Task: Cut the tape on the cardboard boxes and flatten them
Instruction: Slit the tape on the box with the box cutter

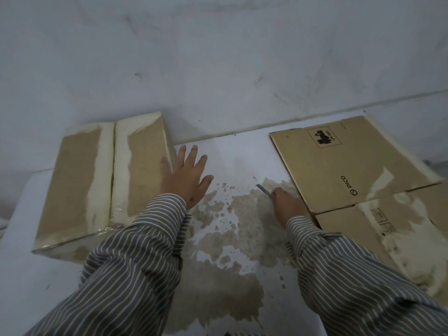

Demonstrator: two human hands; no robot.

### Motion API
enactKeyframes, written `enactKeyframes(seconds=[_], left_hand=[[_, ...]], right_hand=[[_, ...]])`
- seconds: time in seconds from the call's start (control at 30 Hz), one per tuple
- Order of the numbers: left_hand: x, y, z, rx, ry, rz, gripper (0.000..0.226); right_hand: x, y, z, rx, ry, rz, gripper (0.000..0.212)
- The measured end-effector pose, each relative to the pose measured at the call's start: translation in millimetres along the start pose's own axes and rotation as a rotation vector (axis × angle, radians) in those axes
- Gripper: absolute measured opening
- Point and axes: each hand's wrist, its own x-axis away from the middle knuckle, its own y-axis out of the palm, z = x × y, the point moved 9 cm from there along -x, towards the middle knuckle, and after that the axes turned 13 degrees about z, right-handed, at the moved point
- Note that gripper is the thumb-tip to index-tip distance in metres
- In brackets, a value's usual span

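Note:
A closed cardboard box (pixel 80 180) stands on the left of the white table, its top flaps meeting at a taped centre seam, with torn whitish tape patches. My left hand (pixel 188 175) is spread flat, fingers apart, right beside the box's right edge, thumb side touching it. My right hand (pixel 287 204) is closed around a small knife (pixel 263 189) whose thin blade points up and left over the table. Flattened cardboard (pixel 339 163), printed PICO, lies at the right, touching my right hand's far side.
The white table (pixel 232 161) has worn brown patches in the middle and front. A second flattened cardboard sheet (pixel 397 229) lies under the first at the right edge. A grey-white wall rises just behind the table.

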Motion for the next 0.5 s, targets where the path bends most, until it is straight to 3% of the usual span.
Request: enactKeyframes(seconds=[0.07, 0.2, 0.33, 0.5], left_hand=[[-1, -5, -5, 0.132, -0.026, 0.037, 0.058], [-2, -22, -28, 0.371, -0.092, 0.133, 0.057], [2, -35, -70, 0.301, -0.178, 0.137, 0.058], [21, -38, -155, 0.174, -0.374, 0.094, 0.061]], right_hand=[[-7, -8, -19, -0.228, 0.096, -0.003, 0.019], [-16, -37, -87, -0.511, 0.032, 0.02, 0.012], [-20, -63, -163, -0.732, -0.035, 0.002, 0.007], [-17, -71, -239, -0.806, -0.059, -0.057, 0.015]])
